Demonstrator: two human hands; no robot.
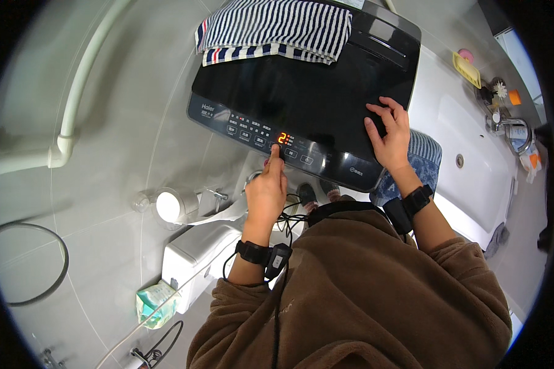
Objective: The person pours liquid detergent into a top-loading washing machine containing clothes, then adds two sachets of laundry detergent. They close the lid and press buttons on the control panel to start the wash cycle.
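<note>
A black top-loading washing machine [301, 98] stands before me, its dark glossy lid closed. Along its near edge runs a control panel [218, 117] with touch buttons and a lit orange digit. The outstretched index finger of my left hand [266, 195] touches the panel just below that digit; its other fingers are curled in, holding nothing. My right hand [390, 140] rests on the right side of the lid, fingers spread and slightly bent, with nothing in it. A folded striped towel [277, 27] lies over the lid's far left part.
At right are a white sink [455, 117], a chrome tap [511, 126] and a yellow soap dish [466, 69]. Blue patterned fabric [425, 163] hangs by the machine. A white toilet tank [194, 261], toilet roll [168, 207], green-white packet [157, 304] and wall pipe [74, 104] are left.
</note>
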